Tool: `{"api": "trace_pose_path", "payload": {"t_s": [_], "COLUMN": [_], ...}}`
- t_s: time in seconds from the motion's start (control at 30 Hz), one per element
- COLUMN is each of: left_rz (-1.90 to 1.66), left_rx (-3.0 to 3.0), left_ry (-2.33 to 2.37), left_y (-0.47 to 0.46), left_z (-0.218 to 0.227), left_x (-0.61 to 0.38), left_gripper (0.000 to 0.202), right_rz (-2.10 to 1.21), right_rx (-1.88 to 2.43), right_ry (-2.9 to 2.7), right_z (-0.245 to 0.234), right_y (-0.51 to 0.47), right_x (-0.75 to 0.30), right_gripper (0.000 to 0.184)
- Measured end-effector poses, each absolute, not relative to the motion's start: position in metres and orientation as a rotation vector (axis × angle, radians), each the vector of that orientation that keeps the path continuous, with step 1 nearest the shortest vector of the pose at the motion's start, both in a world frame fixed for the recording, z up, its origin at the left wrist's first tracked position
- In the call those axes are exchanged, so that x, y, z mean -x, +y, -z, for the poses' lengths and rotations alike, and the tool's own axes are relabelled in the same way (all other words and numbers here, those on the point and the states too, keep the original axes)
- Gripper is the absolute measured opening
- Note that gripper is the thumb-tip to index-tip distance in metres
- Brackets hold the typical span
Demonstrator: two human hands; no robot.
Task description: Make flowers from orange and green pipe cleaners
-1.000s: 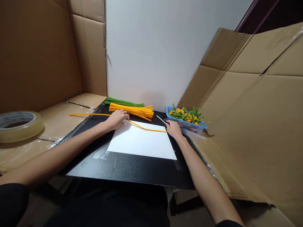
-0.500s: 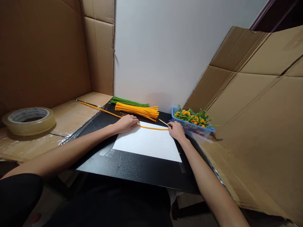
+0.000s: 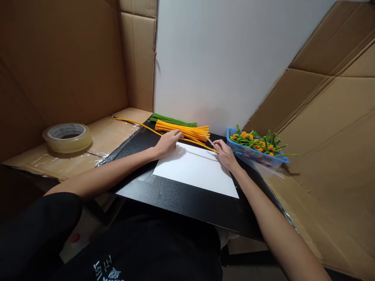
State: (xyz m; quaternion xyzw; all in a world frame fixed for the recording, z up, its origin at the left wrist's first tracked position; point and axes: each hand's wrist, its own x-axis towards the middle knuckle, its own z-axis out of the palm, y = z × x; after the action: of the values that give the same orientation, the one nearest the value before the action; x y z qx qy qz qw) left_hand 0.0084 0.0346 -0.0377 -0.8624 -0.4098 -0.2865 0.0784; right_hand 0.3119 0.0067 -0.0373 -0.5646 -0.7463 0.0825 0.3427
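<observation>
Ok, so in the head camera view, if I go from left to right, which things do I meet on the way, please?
Roll of clear tape → left hand → white sheet of paper → right hand → blue plastic basket → cardboard sheet

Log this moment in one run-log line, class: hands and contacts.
left hand: orange pipe cleaner | right hand: thin wooden stick | surface: white paper on black board
</observation>
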Motion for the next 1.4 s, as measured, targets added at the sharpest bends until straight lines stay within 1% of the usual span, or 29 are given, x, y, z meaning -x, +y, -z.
{"api": "trace_pose_path", "payload": {"t_s": [0.07, 0.13, 0.2, 0.33, 0.43, 0.53, 0.6, 0.63, 0.67, 0.73, 0.9, 1.07, 1.17, 1.27, 1.4], "left_rz": [1.018, 1.176, 1.275, 1.202, 1.166, 1.295, 1.384, 1.431, 1.483, 1.525, 1.602, 1.551, 1.474, 1.446, 1.455], "left_rx": [2.554, 2.569, 2.626, 2.741, 2.815, 2.858, 2.868, 2.87, 2.863, 2.861, 2.896, 2.909, 2.978, 3.081, 3.089], "left_ry": [-1.302, -1.34, -1.313, -1.208, -1.036, -0.781, -0.683, -0.661, -0.667, -0.73, -0.877, -0.846, -0.784, -0.747, -0.803], "left_y": [0.037, 0.04, 0.043, 0.043, 0.035, 0.02, 0.009, 0.003, -0.003, -0.012, -0.018, -0.017, -0.021, -0.026, -0.03], "left_z": [0.037, 0.037, 0.037, 0.04, 0.041, 0.039, 0.036, 0.034, 0.032, 0.029, 0.024, 0.026, 0.027, 0.025, 0.023], "left_x": [-0.008, -0.007, -0.006, -0.008, -0.013, -0.022, -0.029, -0.033, -0.036, -0.041, -0.043, -0.041, -0.041, -0.043, -0.045], "left_gripper": [0.039, 0.033, 0.029, 0.029, 0.033, 0.041, 0.037, 0.031, 0.026, 0.022, 0.019, 0.019, 0.024, 0.027, 0.029], "right_rz": [-0.427, -0.564, -0.569, -0.501, -0.375, -0.272, -0.213, -0.198, -0.202, -0.274, -0.574, -0.663, -0.607, -0.432, -0.321], "right_rx": [1.303, 1.161, 1.086, 1.055, 1.085, 1.088, 1.121, 1.141, 1.157, 1.168, 1.099, 1.016, 1.015, 1.055, 1.067], "right_ry": [-1.879, -1.816, -1.74, -1.619, -1.717, -1.91, -1.911, -1.885, -1.851, -1.794, -1.732, -1.756, -1.8, -1.9, -1.97], "right_z": [0.034, 0.032, 0.03, 0.023, 0.014, 0.007, 0.005, 0.006, 0.006, 0.007, 0.012, 0.014, 0.011, 0.007, 0.003], "right_y": [0.003, 0.0, -0.002, -0.013, -0.028, -0.043, -0.049, -0.051, -0.052, -0.052, -0.052, -0.056, -0.059, -0.062, -0.065], "right_x": [-0.304, -0.297, -0.29, -0.278, -0.265, -0.251, -0.243, -0.24, -0.238, -0.236, -0.234, -0.229, -0.228, -0.229, -0.228], "right_gripper": [0.043, 0.046, 0.042, 0.036, 0.031, 0.028, 0.029, 0.029, 0.03, 0.03, 0.042, 0.046, 0.046, 0.044, 0.042]}}
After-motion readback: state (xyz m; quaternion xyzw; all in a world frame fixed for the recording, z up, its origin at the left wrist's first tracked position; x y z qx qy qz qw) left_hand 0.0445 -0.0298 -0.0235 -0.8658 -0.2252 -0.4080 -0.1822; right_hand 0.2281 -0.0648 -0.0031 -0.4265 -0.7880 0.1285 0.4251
